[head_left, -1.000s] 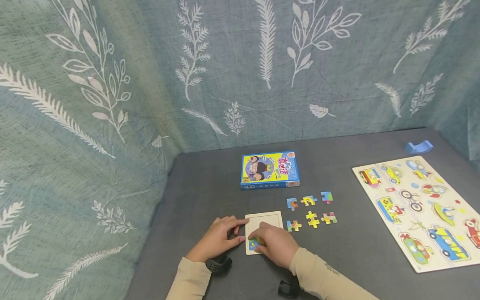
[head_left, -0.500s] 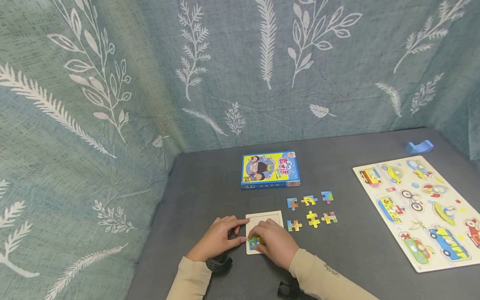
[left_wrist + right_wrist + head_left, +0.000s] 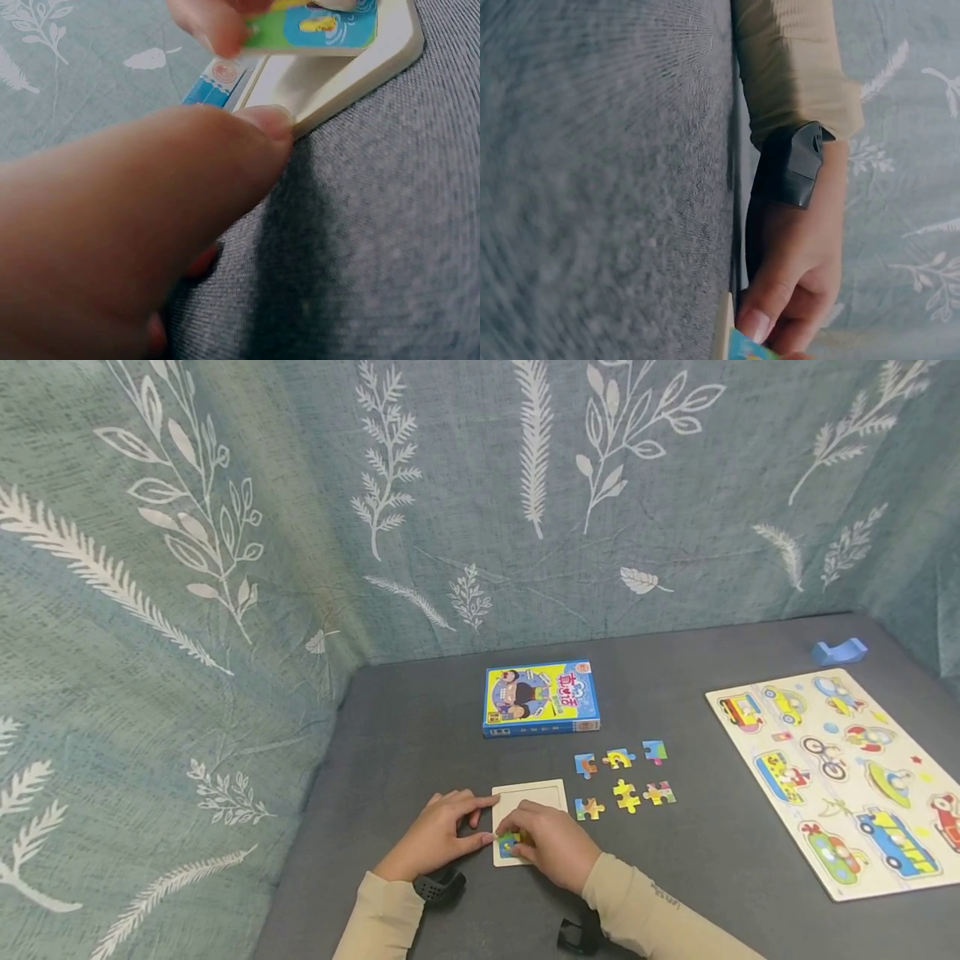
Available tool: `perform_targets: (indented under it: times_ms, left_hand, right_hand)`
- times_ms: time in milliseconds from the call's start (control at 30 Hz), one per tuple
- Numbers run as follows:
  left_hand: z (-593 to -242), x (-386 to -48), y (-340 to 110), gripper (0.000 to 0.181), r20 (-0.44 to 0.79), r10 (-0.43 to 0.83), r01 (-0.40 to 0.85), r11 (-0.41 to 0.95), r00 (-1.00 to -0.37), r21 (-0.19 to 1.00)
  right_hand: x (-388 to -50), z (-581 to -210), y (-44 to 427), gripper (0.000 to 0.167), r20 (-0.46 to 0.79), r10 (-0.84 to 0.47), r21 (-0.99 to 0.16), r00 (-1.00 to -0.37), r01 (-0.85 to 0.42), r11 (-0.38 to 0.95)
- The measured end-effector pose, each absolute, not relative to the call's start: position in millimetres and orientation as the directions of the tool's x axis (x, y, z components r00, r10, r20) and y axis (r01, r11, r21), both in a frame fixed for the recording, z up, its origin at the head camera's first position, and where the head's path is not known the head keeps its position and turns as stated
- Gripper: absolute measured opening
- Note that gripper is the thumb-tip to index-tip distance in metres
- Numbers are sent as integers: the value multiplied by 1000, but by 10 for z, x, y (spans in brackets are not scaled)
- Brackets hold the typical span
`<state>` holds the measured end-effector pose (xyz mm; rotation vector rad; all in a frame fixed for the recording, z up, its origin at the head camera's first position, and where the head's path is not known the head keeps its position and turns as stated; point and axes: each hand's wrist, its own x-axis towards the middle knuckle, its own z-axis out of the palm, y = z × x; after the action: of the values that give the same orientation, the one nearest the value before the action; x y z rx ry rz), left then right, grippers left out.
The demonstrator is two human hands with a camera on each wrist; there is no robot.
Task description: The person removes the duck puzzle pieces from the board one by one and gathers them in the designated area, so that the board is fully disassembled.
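A small wooden puzzle tray [image 3: 531, 791] lies on the table in the head view. My left hand [image 3: 433, 835] is at its left side, with index finger and thumb touching the rim. In the left wrist view the left thumb [image 3: 225, 142] presses that edge. My right hand [image 3: 553, 846] is over the tray and pinches a blue-green jigsaw piece [image 3: 507, 845] at the near-left corner. The left wrist view has this piece [image 3: 330, 30] tilted above the tray's recess, a yellow duck-like picture on it. The right fingers partly hide the piece.
Several loose jigsaw pieces [image 3: 626, 796] lie right of the tray. Behind stands a blue-yellow box [image 3: 538, 697]. A large wooden vehicle puzzle board [image 3: 832, 777] is at the right, near a blue curved object [image 3: 840, 652]. Leaf-patterned cloth [image 3: 525, 510] hangs around the table.
The right fingers have shifted slightly over the jigsaw piece at the tray's near-left corner. The left hand has stayed at the rim, and the loose pieces lie as before.
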<state>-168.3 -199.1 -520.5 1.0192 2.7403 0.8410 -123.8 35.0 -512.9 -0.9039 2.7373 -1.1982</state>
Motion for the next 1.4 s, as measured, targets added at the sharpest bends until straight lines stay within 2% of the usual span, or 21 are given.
perform_targets:
  times_ms: [200,367,600,833,1067,1400]
  left_hand:
    - [-5202,-1659,-2009,49,89,635,580,630,-768,516]
    - [-5183,-1681,-2010,51,75,644,586,636,-762,502]
    - [-5170,-1696,-2011,52,81,645,595,640,-760,487]
    - [-5161,-1702,-2013,53,76,642,588,640,-763,495]
    - [-5165,-1707,-2003,51,93,640,591,632,-763,501]
    - [-5236,-1666,-1967,53,74,625,569,647,-777,508]
  right_hand:
    - [-1249,-5071,418,20,223,-439,-776,-870,-431,461]
    - [-1250,-4866,743,25,219,-364,-799,-906,-380,466]
    - [-1116,-4897,1277,23,145,-329,-739,-933,-324,591]
    - [-939,-5056,1397,33,132,-359,-546,-924,-370,751]
    - [-935,-5114,1332,24,183,-400,-541,-898,-432,721]
    - [-945,-5134,1195,24,174,-393,-516,-903,-423,745]
